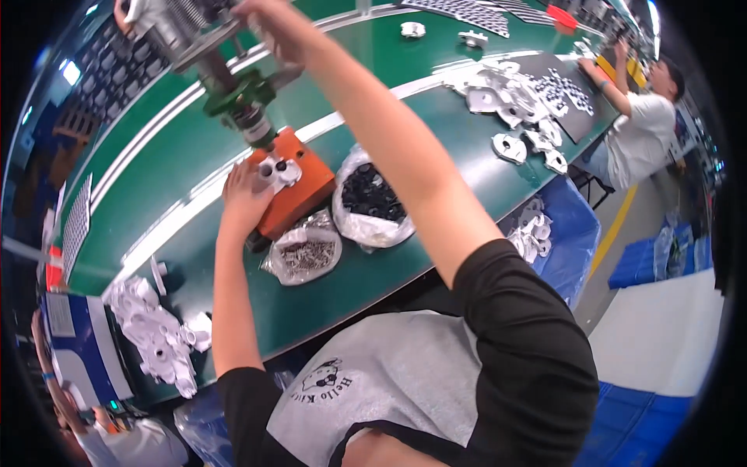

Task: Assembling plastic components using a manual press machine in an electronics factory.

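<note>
the left hand (pixel 247 194) had its fingers clamped on the edge of a smooth, rounded silver metal casting (pixel 288 173), seated on a boxy orange block (pixel 307 191) on the glossy green table (pixel 482 175). the right hand (pixel 272 31) was beside a green metal press (pixel 241 93); its fingers' state could not be told.

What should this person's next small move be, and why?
Probably, the right hand should ease the green-bodied tool down slightly: its tip points at the silver part, which the left hand touches on the orange block. Whether it already makes contact is unclear.
</note>
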A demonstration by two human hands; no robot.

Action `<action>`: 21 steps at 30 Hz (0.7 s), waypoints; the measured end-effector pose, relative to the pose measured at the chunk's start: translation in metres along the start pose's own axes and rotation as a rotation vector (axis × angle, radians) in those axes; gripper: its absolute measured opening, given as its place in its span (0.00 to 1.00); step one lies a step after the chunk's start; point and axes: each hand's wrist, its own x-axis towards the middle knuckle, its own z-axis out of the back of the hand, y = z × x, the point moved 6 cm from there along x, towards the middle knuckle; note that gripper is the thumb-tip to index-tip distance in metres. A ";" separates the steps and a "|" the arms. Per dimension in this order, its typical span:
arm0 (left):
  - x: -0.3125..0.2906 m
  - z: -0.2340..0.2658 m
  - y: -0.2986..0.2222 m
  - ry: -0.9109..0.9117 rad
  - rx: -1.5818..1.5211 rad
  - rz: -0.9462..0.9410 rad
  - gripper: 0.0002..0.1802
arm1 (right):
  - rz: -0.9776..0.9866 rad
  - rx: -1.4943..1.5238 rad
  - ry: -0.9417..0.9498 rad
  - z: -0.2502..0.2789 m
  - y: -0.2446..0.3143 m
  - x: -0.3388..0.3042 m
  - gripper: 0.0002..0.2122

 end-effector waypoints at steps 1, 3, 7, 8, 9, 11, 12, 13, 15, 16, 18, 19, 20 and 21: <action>0.001 0.017 -0.008 0.104 -0.095 0.052 0.30 | -0.087 -0.035 0.044 -0.002 -0.010 -0.003 0.22; 0.004 0.037 -0.025 0.096 -0.017 0.007 0.27 | -0.268 -0.074 0.044 0.015 -0.024 -0.011 0.18; -0.004 0.058 0.004 0.038 -0.139 0.084 0.16 | 0.110 -0.322 0.004 0.073 -0.006 -0.116 0.18; -0.005 0.065 0.009 -0.101 -0.207 0.151 0.12 | 0.097 -0.607 -0.099 0.106 -0.007 -0.157 0.20; -0.003 0.066 0.025 -0.199 -0.207 0.181 0.11 | 0.220 -1.057 -0.249 0.139 -0.004 -0.200 0.21; -0.002 0.060 0.072 -0.341 -0.238 0.324 0.08 | 0.133 -1.584 -0.534 0.205 -0.012 -0.275 0.23; -0.002 0.059 0.084 -0.444 -0.249 0.285 0.09 | 0.027 -1.662 -0.591 0.229 -0.018 -0.304 0.25; 0.001 0.058 0.092 -0.545 -0.271 0.237 0.10 | -0.074 -1.778 -0.654 0.245 -0.019 -0.328 0.27; 0.006 0.040 0.125 -0.407 -0.449 0.375 0.14 | -0.268 -1.881 -0.725 0.266 -0.021 -0.364 0.29; 0.007 0.029 0.138 -0.433 -0.650 0.377 0.20 | -0.355 -1.869 -0.739 0.272 -0.023 -0.377 0.30; 0.007 0.031 0.148 -0.481 -0.620 0.329 0.38 | -0.420 -1.869 -0.794 0.280 -0.030 -0.396 0.30; -0.002 0.038 0.171 -0.555 -0.536 0.303 0.38 | -0.333 -1.836 -0.782 0.279 -0.030 -0.396 0.29; -0.005 0.048 0.170 -0.615 -0.455 0.272 0.38 | -0.260 -1.803 -0.775 0.276 -0.028 -0.397 0.29; -0.017 0.054 0.178 -0.606 -0.533 0.372 0.40 | -0.222 -1.730 -0.787 0.276 -0.024 -0.399 0.28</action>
